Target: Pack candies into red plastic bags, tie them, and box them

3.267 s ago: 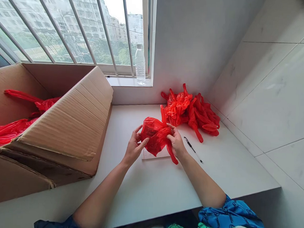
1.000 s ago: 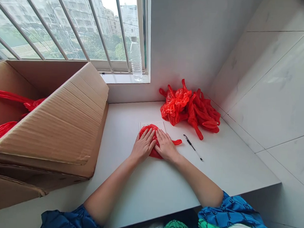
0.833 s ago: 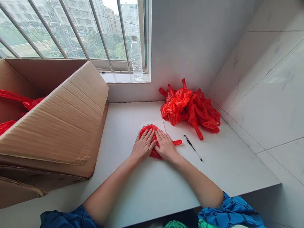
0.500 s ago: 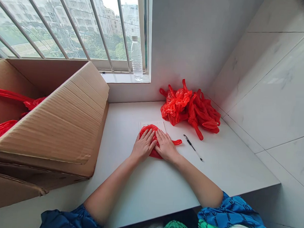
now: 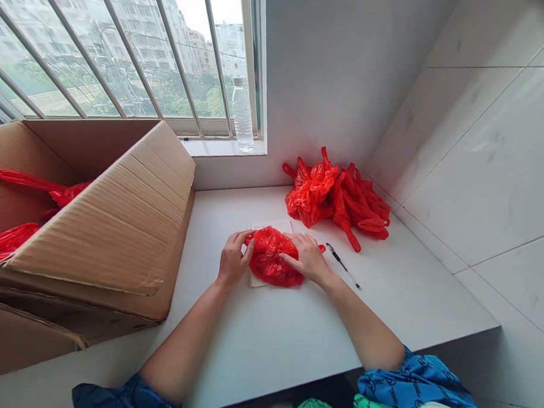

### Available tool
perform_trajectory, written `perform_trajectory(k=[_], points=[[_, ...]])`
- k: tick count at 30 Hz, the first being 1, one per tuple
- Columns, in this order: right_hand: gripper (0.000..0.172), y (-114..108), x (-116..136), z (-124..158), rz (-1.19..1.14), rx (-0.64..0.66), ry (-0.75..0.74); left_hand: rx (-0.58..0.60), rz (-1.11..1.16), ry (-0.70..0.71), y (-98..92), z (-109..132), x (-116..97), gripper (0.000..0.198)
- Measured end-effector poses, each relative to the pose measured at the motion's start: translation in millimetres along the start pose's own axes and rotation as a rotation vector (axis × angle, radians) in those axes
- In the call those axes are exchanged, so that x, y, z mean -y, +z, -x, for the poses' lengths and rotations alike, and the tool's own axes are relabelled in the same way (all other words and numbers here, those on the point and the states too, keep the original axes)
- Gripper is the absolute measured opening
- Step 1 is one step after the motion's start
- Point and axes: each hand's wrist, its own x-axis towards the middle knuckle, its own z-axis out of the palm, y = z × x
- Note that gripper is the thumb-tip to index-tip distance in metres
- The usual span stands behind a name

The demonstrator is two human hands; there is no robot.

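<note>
A crumpled red plastic bag [image 5: 276, 261] lies in the middle of the white table, on top of a sheet or pad of paper [image 5: 257, 281] that it mostly covers. My left hand [image 5: 235, 257] is at the bag's left edge, its fingers apart and curved toward it. On the other side, my right hand [image 5: 308, 257] rests on the bag's right part with fingers spread. Neither hand is closed around the plastic. A black-capped pen [image 5: 342, 265] lies just right of my right hand.
A heap of red plastic bags [image 5: 339, 200] sits against the back wall. On the left stands an open cardboard box [image 5: 97, 222] with more red bags inside. A clear bottle [image 5: 243, 117] stands on the sill by the barred window. The table's front edge [image 5: 292, 390] runs near my body.
My hands have moved apart from flat, side by side on the bag, to its two sides. The bag now looks puffier and wider. The view has shifted slightly.
</note>
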Motion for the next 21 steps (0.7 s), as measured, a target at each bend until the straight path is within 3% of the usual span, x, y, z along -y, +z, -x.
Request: perform_trajectory(k=[3, 5, 9, 12, 14, 16, 18, 21], points=[[0.023, -6, -2, 1, 0.038, 0.025, 0.024, -0.015, 0.019, -0.019, -5.6, -2, 3, 0.027], [0.011, -7, -2, 1, 0.030, 0.056, -0.005, -0.046, 0.038, -0.018, -9.7, -3, 4, 0.025], [0.018, -10, 4, 2, -0.030, 0.013, -0.110, -0.240, 0.019, 0.009, -25.2, -1, -1, 0.022], [0.019, -14, 8, 3, -0.058, 0.013, -0.153, -0.396, -0.059, 0.145, -33.1, 5, -13, 0.017], [0.018, -19, 9, 5, -0.086, 0.046, -0.147, -0.323, -0.168, 0.260, -31.7, 9, -22, 0.017], [0.024, -26, 7, 7, -0.114, 0.071, -0.099, -0.123, -0.288, 0.334, -26.8, 13, -27, 0.024], [0.034, -34, 2, 10, -0.116, 0.077, -0.028, 0.071, -0.369, 0.347, -22.3, 14, -25, 0.031], [0.032, -44, -8, 14, -0.115, 0.094, 0.072, 0.197, -0.415, 0.289, -22.5, 12, -11, 0.028]])
